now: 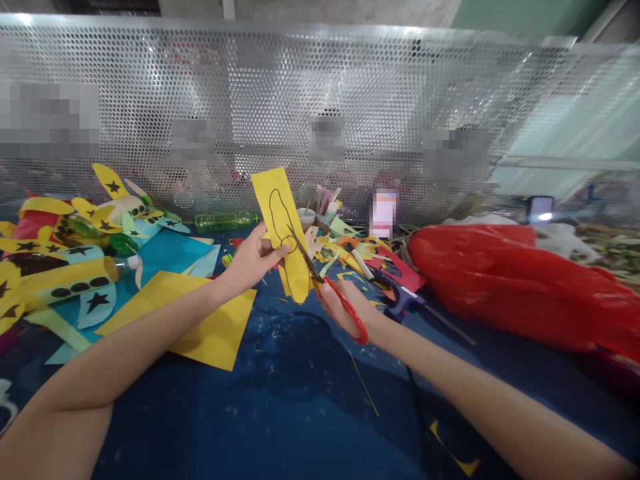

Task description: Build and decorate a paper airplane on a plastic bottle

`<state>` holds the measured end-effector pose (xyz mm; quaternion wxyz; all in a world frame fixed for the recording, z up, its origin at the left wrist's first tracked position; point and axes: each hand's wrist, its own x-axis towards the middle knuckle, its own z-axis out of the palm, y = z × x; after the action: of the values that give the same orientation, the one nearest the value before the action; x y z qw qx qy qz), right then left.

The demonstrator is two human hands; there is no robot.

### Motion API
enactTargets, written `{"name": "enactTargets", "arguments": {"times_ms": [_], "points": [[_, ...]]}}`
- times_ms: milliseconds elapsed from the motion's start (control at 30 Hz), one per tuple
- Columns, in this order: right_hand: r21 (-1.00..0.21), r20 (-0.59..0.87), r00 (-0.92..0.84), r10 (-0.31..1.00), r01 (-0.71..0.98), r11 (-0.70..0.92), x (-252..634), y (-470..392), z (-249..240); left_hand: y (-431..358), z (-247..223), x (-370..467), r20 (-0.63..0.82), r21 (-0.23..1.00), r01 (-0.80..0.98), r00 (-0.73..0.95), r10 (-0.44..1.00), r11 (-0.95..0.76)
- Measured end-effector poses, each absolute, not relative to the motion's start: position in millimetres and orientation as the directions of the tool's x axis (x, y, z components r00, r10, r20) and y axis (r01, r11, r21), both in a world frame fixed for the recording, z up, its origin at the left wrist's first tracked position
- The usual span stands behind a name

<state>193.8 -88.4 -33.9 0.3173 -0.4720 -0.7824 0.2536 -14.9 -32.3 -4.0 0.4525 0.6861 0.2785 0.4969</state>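
My left hand (253, 259) pinches a strip of yellow paper (275, 193) at its left edge, thumb on the front. A dark outline of a long, rounded propeller-like shape is drawn on the strip, and its lower lobe is cut round. My right hand (340, 303) grips a pair of scissors (357, 323) with red handles. Their dark blades lie against the right side of the paper, near the middle of the outline. Below and left of the strip, a large yellow sheet (215, 327) lies on the blue table surface (280, 413).
Bottle airplanes with paper wings (90, 277) crowd the left. A green bottle (225, 221) lies at the back. Paper scraps (345, 248), a purple glue gun (400, 297) and a red plastic bag (490, 280) are to the right. A perforated metal panel (280, 87) stands behind.
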Motion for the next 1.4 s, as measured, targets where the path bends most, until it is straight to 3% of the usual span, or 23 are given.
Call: {"name": "enactTargets", "arguments": {"times_ms": [167, 967, 1400], "points": [[-0.782, 0.17, -0.445, 0.879, 0.483, 0.395, 195, -89, -34, -34, -4, -14, 0.437, 0.894, -0.065, 0.337, 0.834, -0.443], [-0.711, 0.269, -0.451, 0.851, 0.504, 0.491, 196, -85, -36, -40, -5, -13, 0.435, 0.892, -0.07, 0.405, 0.804, -0.447], [-0.738, 0.211, -0.398, 0.893, 0.535, 0.413, 194, -87, -37, -50, -1, -5, 0.375, 0.926, -0.111, 0.352, 0.858, -0.36]]}}
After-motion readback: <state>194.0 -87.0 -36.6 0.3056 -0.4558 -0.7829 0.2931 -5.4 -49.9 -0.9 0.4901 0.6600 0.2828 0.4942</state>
